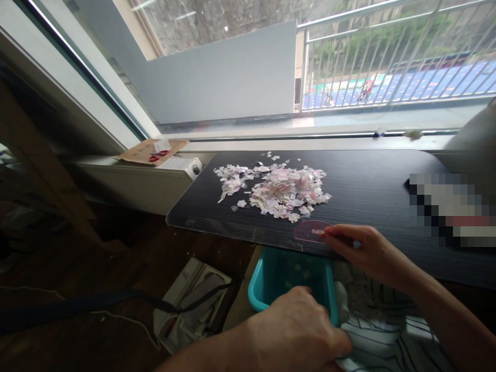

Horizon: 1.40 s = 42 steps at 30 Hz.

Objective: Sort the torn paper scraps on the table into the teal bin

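Observation:
A pink see-through protractor (312, 231) lies flat at the table's front edge, pinched at its right end by the fingers of my right hand (358, 245). A teal plastic bin (253, 289) is just below that edge, with a few paper bits inside. Closed over the bin's near rim is my left hand (300, 323); its fingertips are mostly hidden. Behind the protractor a heap of small cut paper pieces (284, 191), white and pale pink, is spread on the dark table (360, 181).
Red-handled scissors (158, 155) rest on a brown paper envelope (135, 151) on the sill above a radiator (155, 181). A blurred-out item (453, 212) is at the table's right. An open box (191, 305) sits on the floor. Striped cloth (372, 336) covers my lap.

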Each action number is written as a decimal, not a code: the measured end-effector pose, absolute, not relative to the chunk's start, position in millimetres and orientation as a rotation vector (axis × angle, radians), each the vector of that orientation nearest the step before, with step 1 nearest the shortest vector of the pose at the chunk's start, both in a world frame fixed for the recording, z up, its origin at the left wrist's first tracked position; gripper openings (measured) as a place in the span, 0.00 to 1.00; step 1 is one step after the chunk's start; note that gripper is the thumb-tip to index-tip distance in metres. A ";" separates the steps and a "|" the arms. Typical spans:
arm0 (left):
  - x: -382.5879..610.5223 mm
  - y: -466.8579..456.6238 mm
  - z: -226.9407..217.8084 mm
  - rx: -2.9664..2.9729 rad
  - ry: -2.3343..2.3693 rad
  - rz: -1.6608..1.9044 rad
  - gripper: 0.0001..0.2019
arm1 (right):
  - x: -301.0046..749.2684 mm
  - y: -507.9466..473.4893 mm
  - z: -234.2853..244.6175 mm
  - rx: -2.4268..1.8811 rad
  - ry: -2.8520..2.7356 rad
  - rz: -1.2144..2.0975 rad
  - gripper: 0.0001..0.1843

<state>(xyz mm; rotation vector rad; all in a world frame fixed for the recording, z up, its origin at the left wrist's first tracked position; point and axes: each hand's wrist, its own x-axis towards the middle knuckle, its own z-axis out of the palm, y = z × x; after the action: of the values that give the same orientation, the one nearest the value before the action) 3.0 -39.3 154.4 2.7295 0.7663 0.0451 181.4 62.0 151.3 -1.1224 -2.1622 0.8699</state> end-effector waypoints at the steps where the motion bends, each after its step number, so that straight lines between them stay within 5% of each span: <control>1: 3.3 -39.2 154.2 2.730 0.770 0.050 0.17 | 181.9 62.0 151.7 -1.130 -2.164 0.859 0.15; 16: -3.1 -42.4 156.8 2.713 0.832 -0.063 0.16 | 199.9 90.3 141.9 -1.317 -2.081 0.508 0.18; 42: -6.2 -42.3 155.5 2.734 0.805 -0.055 0.14 | 193.9 89.8 137.5 -1.262 -2.075 0.576 0.19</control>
<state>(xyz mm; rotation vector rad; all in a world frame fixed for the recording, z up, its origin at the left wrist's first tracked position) -6.2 -42.3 155.5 2.7342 0.8051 -0.0550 193.9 89.8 137.5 -1.2619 -2.0745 0.5760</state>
